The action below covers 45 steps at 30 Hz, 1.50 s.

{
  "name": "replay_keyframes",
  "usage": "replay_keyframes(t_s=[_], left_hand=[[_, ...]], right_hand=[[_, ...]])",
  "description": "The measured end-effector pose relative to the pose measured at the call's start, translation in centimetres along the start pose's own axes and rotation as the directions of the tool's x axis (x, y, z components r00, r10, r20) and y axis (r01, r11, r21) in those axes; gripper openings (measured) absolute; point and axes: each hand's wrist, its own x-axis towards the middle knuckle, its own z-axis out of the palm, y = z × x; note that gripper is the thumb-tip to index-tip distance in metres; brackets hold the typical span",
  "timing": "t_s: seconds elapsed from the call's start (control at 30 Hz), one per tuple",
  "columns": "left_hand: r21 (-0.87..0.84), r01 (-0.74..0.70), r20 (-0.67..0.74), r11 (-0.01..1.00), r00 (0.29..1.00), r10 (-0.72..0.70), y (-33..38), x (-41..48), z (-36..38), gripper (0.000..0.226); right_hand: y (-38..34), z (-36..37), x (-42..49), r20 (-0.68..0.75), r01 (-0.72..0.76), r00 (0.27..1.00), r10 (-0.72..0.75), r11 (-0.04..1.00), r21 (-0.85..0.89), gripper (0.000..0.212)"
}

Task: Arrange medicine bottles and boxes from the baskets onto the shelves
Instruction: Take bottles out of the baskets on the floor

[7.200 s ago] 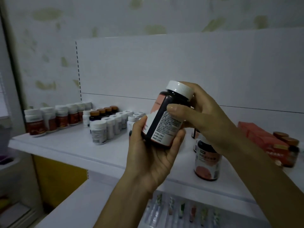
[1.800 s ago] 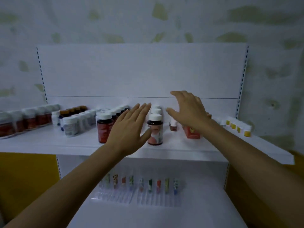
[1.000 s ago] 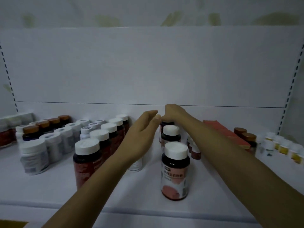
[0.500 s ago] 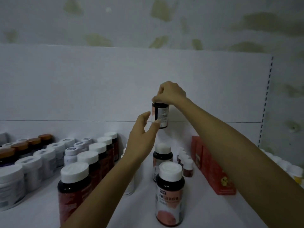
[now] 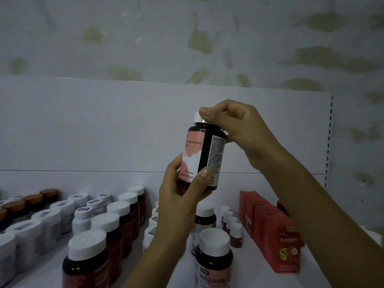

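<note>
Blotchy plaster wall rises above a white shelf back panel, and a white shelf runs across the bottom of the view.

Both hands hold one dark medicine bottle upright in the air, above the shelf and in front of the back panel. The left hand grips its lower body from below, fingers wrapped round the far side and the thumb pressed against the front near the base. The right hand comes over the top, its thumb and curled fingers clamped on the white cap. A pink and white label faces left and reads "Rich Iron"; a strip of fine print runs down the side. The glass is too dark to show what is inside.

Directly below the held bottle stand two more dark, white-capped bottles, one at the shelf front and one behind it, the latter partly hidden by the left wrist. Below and to its right is a short row of small white-capped bottles, then a row of red boxes running front to back. Below and to its left are a file of dark bottles with white caps, white jars beyond them, and orange-capped bottles farthest left.
</note>
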Motion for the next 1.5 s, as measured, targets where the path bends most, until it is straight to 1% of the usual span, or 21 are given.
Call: replay_keyframes(t_s=[0.1,0.2,0.27,0.33,0.37,0.4,0.43,0.5,0.57,0.63,0.7,0.8,0.9,1.0,1.1,1.17,1.23,1.3,1.37,1.43,1.5], left_hand=[[0.012,-0.084,-0.068,0.996,0.994,0.084,-0.4,-0.9,0.7,0.053],[0.227,-0.259,-0.177,0.939,0.937,0.301,-0.6,-1.3,1.0,0.062],[0.552,-0.434,-0.099,0.712,0.814,0.573,-0.8,-0.8,0.4,0.064],[0.725,-0.502,0.063,0.471,0.73,0.681,-1.3,-1.0,-0.4,0.065],[0.716,-0.516,0.099,0.469,0.741,0.664,-1.3,-1.1,-0.6,0.064],[0.67,-0.514,0.103,0.535,0.779,0.619,-1.0,-1.3,-0.6,0.062],[0.569,-0.471,0.069,0.674,0.844,0.532,-0.6,-1.7,-0.6,0.061],[0.183,-0.177,0.001,0.967,0.984,0.179,0.3,-2.2,-0.3,0.067],[-0.161,0.177,0.167,0.971,0.974,-0.15,0.3,-2.0,-0.3,0.083],[-0.297,0.369,0.33,0.881,0.905,-0.267,0.4,-2.0,-0.2,0.097],[-0.377,0.369,0.33,0.85,0.911,-0.249,0.9,-2.2,0.2,0.101],[-0.347,0.197,0.149,0.917,0.977,-0.153,0.9,-2.3,0.3,0.082],[0.018,-0.088,-0.014,0.996,0.996,0.089,0.8,-2.3,-0.1,0.073],[0.393,-0.333,-0.001,0.857,0.932,0.363,0.1,-2.1,-0.9,0.079],[0.535,-0.419,0.058,0.734,0.884,0.463,-0.4,-2.1,-1.6,0.085],[0.417,-0.367,0.061,0.831,0.924,0.377,-0.4,-2.4,-1.8,0.083],[0.141,-0.124,0.075,0.982,0.991,0.114,0.1,-2.5,-1.6,0.085],[-0.106,0.193,0.185,0.975,0.968,-0.171,0.6,-2.3,-1.4,0.073],[-0.266,0.403,0.344,0.876,0.888,-0.305,1.6,-1.9,-1.3,0.062],[-0.338,0.409,0.334,0.848,0.894,-0.298,2.3,-1.6,-1.1,0.048],[-0.265,0.269,0.208,0.926,0.954,-0.218,2.5,-1.3,-1.0,0.04]], right_hand=[[0.1,0.7,-1.5,-0.052,0.029,0.998,-0.025,0.997,0.073,0.02],[0.7,1.3,-2.8,-0.064,0.021,0.998,-0.01,0.986,0.164,0.019],[1.4,1.7,-3.7,-0.062,0.017,0.998,-0.002,0.969,0.247,0.02],[2.0,1.7,-4.2,-0.052,0.017,0.999,0.001,0.932,0.361,0.021],[2.4,1.5,-4.3,-0.047,0.021,0.999,-0.001,0.908,0.418,0.023],[2.7,1.2,-4.2,-0.038,0.02,0.999,-0.003,0.881,0.473,0.025],[3.1,0.8,-4.0,-0.021,0.017,1.0,-0.007,0.852,0.524,0.028],[3.9,0.2,-3.7,0.031,0.01,0.999,-0.036,0.793,0.609,0.037],[4.6,0.1,-3.5,0.091,-0.002,0.993,-0.081,0.736,0.677,0.048],[4.9,0.4,-3.3,0.121,-0.02,0.988,-0.093,0.711,0.703,0.064],[4.9,0.6,-3.2,0.144,-0.035,0.985,-0.1,0.694,0.719,0.079],[4.8,0.8,-3.4,0.174,-0.048,0.979,-0.108,0.704,0.709,0.08],[4.9,1.1,-3.7,0.21,-0.076,0.973,-0.093,0.733,0.676,0.084],[4.9,1.6,-3.9,0.229,-0.104,0.971,-0.066,0.746,0.658,0.086],[5.0,1.6,-4.1,0.24,-0.115,0.968,-0.069,0.73,0.673,0.085],[5.0,1.4,-4.2,0.264,-0.111,0.959,-0.105,0.715,0.691,0.08],[5.1,1.1,-4.3,0.28,-0.112,0.951,-0.134,0.692,0.713,0.077],[5.3,0.8,-4.2,0.289,-0.125,0.948,-0.136,0.675,0.728,0.083],[5.4,0.7,-4.0,0.3,-0.137,0.946,-0.126,0.682,0.719,0.091],[5.6,0.5,-3.7,0.305,-0.146,0.944,-0.124,0.673,0.725,0.091],[5.9,0.2,-3.3,0.298,-0.155,0.948,-0.11,0.66,0.735,0.085]])
